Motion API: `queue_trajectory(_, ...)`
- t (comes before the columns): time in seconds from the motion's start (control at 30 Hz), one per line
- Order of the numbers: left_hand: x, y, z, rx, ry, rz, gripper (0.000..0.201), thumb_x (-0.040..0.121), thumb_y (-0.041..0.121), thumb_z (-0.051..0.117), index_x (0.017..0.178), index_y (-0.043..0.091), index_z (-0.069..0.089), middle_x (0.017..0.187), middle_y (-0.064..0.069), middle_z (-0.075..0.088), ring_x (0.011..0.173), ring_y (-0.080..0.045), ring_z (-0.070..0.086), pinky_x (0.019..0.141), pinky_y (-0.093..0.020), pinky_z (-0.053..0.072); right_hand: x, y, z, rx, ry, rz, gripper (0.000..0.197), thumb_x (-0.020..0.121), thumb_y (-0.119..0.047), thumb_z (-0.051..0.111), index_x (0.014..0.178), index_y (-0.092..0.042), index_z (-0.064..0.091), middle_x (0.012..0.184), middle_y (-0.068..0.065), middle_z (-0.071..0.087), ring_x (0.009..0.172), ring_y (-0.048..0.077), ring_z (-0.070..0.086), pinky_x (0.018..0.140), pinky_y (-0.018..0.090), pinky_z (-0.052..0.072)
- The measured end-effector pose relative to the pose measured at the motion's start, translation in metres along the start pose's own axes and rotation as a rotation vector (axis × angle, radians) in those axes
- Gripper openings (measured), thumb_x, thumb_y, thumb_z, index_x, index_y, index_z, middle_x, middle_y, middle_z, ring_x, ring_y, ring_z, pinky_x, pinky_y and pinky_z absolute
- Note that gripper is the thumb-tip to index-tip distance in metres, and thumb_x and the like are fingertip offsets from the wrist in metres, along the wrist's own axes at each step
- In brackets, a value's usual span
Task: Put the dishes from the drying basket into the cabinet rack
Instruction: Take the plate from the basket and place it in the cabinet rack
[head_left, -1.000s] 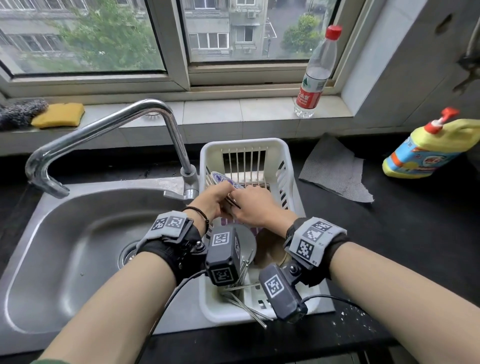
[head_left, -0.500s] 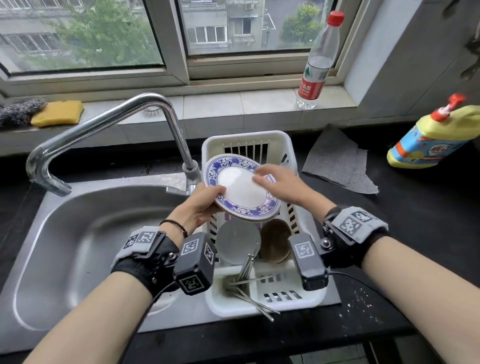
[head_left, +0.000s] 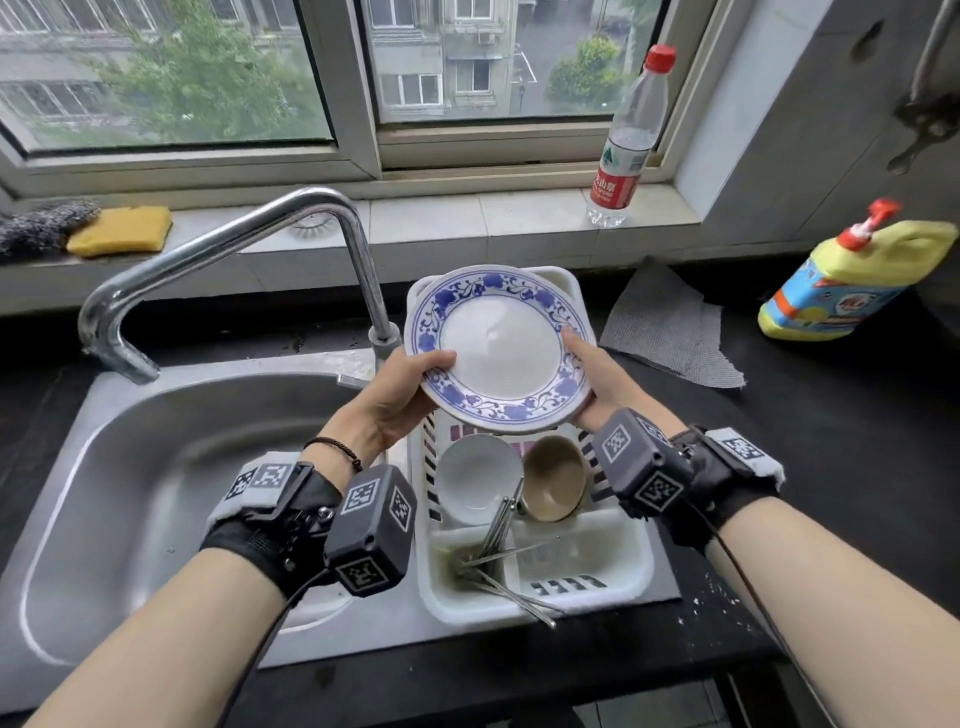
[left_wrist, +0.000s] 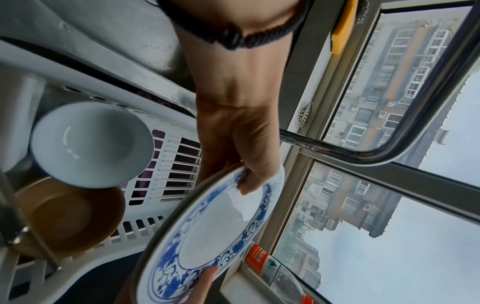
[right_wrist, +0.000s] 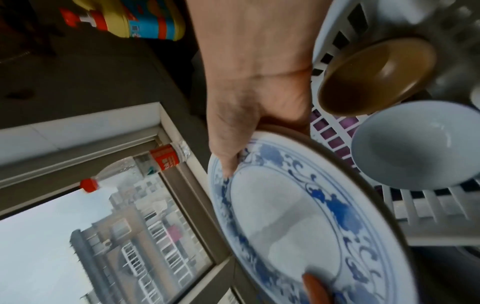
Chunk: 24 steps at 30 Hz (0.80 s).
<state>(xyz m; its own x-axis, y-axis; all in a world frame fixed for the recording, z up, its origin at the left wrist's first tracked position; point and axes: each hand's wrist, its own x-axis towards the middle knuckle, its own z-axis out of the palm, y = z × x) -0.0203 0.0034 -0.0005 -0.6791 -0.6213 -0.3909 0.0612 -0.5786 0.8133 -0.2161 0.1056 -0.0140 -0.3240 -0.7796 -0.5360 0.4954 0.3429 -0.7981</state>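
Observation:
A white plate with a blue floral rim (head_left: 500, 349) (left_wrist: 215, 230) (right_wrist: 298, 222) is held face up above the white drying basket (head_left: 587, 597). My left hand (head_left: 400, 395) (left_wrist: 241, 156) grips its left edge, thumb on the rim. At the opposite edge my right hand (head_left: 592, 374) (right_wrist: 246, 115) grips it the same way. Inside the basket lean a white bowl (head_left: 475, 480) (left_wrist: 91, 144) (right_wrist: 415, 144) and a brown bowl (head_left: 553, 478) (left_wrist: 67, 216) (right_wrist: 376, 76). Several metal chopsticks (head_left: 498, 561) lie in its front compartment. No cabinet rack is in view.
A steel sink (head_left: 130, 493) with a curved tap (head_left: 234, 249) lies left of the basket. On the black counter to the right are a grey cloth (head_left: 670, 327) and a yellow detergent bottle (head_left: 852, 275). A water bottle (head_left: 628, 145) and a yellow sponge (head_left: 122, 228) sit on the sill.
Both hands have lifted the blue-rimmed plate out of the basket's rear section and turned it face up, raising it toward the camera. The back of the basket now shows behind it.

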Motion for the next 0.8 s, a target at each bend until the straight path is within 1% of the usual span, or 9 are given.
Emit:
queue_trajectory(0.1,0.000,-0.001,0.007,-0.005,-0.033,-0.033,0.037,0.090,0.001,0.049,0.127,0.002,0.054,0.118,-0.020,0.065,0.098,-0.030,0.067,0.084,-0.038,0.058,-0.010,0.007,-0.002,0.094,0.060,-0.005,0.028,0.100,-0.036,0.042,0.107,-0.018,0.061,0.116,0.016,0.067,0.112,0.036,0.061,0.104,0.053,0.043)
queue_trajectory(0.2,-0.001,0.000,0.028,0.027,-0.083,-0.066,0.030,0.090,0.001,0.047,0.117,0.005,0.058,0.103,-0.015,0.068,0.082,-0.024,0.071,0.076,-0.036,0.061,-0.020,0.018,-0.021,0.201,0.172,-0.033,0.036,0.095,-0.037,0.053,0.118,-0.011,0.062,0.119,0.017,0.068,0.109,0.035,0.065,0.099,0.053,0.048)
queue_trajectory(0.3,0.001,-0.004,0.059,0.036,-0.180,-0.115,0.030,0.087,0.002,0.046,0.113,0.010,0.059,0.096,-0.012,0.070,0.083,-0.025,0.070,0.080,-0.040,0.057,-0.039,0.029,-0.051,0.254,0.282,-0.072,0.041,0.092,-0.039,0.057,0.122,-0.012,0.062,0.113,0.014,0.071,0.099,0.033,0.070,0.083,0.047,0.057)
queue_trajectory(0.37,0.001,-0.013,0.086,0.055,-0.277,-0.171,0.031,0.087,0.009,0.051,0.117,0.013,0.058,0.104,-0.014,0.071,0.094,-0.030,0.068,0.088,-0.045,0.055,-0.059,0.040,-0.076,0.285,0.386,-0.078,0.053,0.086,-0.044,0.064,0.128,-0.013,0.055,0.114,0.014,0.070,0.094,0.032,0.072,0.069,0.043,0.059)
queue_trajectory(0.43,0.000,-0.029,0.120,0.150,-0.315,-0.206,0.025,0.089,0.015,0.055,0.113,0.015,0.060,0.102,-0.012,0.073,0.093,-0.028,0.070,0.085,-0.044,0.057,-0.087,0.050,-0.104,0.333,0.483,-0.087,0.079,0.072,-0.051,0.071,0.136,-0.015,0.045,0.120,0.015,0.066,0.094,0.032,0.072,0.067,0.045,0.059)
queue_trajectory(0.5,-0.008,-0.051,0.159,0.224,-0.342,-0.201,0.014,0.091,0.008,0.052,0.100,0.014,0.062,0.091,-0.009,0.072,0.085,-0.025,0.069,0.078,-0.041,0.060,-0.120,0.061,-0.136,0.371,0.573,-0.108,0.090,0.063,-0.056,0.073,0.138,-0.016,0.042,0.123,0.015,0.064,0.094,0.031,0.072,0.067,0.045,0.059)
queue_trajectory(0.6,-0.033,-0.093,0.218,0.244,-0.454,-0.223,0.025,0.091,-0.004,0.044,0.089,0.010,0.064,0.080,-0.006,0.071,0.076,-0.019,0.068,0.079,-0.036,0.057,-0.183,0.082,-0.185,0.411,0.695,-0.149,0.097,0.056,-0.060,0.075,0.138,-0.018,0.043,0.123,0.013,0.064,0.096,0.031,0.072,0.068,0.045,0.059)
queue_trajectory(0.67,-0.056,-0.124,0.253,0.274,-0.521,-0.261,0.026,0.092,-0.004,0.043,0.090,0.011,0.064,0.078,-0.004,0.071,0.074,-0.018,0.069,0.075,-0.035,0.059,-0.231,0.099,-0.212,0.434,0.762,-0.199,0.081,0.066,-0.056,0.073,0.134,-0.017,0.050,0.118,0.013,0.068,0.094,0.029,0.072,0.070,0.041,0.060)
queue_trajectory(0.8,-0.116,-0.186,0.312,0.332,-0.641,-0.316,0.022,0.090,0.000,0.048,0.103,0.010,0.062,0.095,-0.009,0.066,0.088,-0.024,0.065,0.080,-0.042,0.057,-0.330,0.145,-0.253,0.496,0.881,-0.277,0.049,0.082,-0.044,0.065,0.122,-0.015,0.062,0.112,0.012,0.072,0.095,0.028,0.072,0.081,0.043,0.059)
